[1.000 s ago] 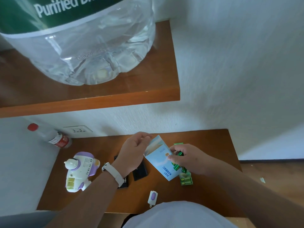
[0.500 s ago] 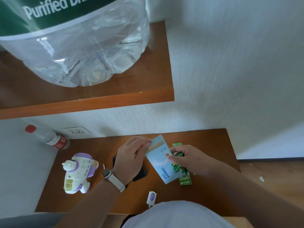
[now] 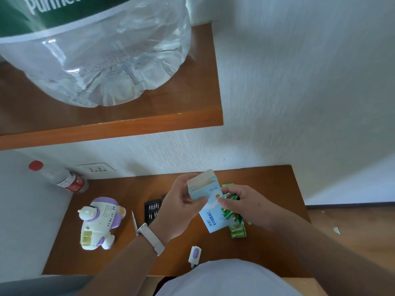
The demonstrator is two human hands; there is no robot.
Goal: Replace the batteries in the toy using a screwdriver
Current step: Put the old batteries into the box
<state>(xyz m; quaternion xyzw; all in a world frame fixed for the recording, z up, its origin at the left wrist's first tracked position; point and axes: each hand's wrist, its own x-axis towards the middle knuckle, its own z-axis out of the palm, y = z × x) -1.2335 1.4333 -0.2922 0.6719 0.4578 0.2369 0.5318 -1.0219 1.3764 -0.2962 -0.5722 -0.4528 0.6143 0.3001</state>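
Both hands hold a light blue cardboard box (image 3: pixel 210 207) above the wooden table (image 3: pixel 267 184). My left hand (image 3: pixel 179 207) grips its upper end, where the flap is folded over. My right hand (image 3: pixel 243 205) pinches the box's right side and also holds green batteries (image 3: pixel 232 211) behind it. A green battery pack (image 3: pixel 238 231) lies under the box. The white and purple toy (image 3: pixel 99 223) lies at the table's left with its battery bay showing. A black tray of screwdriver bits (image 3: pixel 152 211) and a thin screwdriver (image 3: pixel 134 222) lie between toy and hands.
A small white and purple cover piece (image 3: pixel 195 255) lies near the front edge. A clear bottle with a red cap (image 3: pixel 62 178) lies at the back left by a wall socket (image 3: pixel 96 167). A big water jug (image 3: pixel 96 50) stands on the shelf (image 3: pixel 128 124) above.
My left hand moved from the box's open flap to a grip round its top end, and the flap is now folded down. The bit tray is more exposed.
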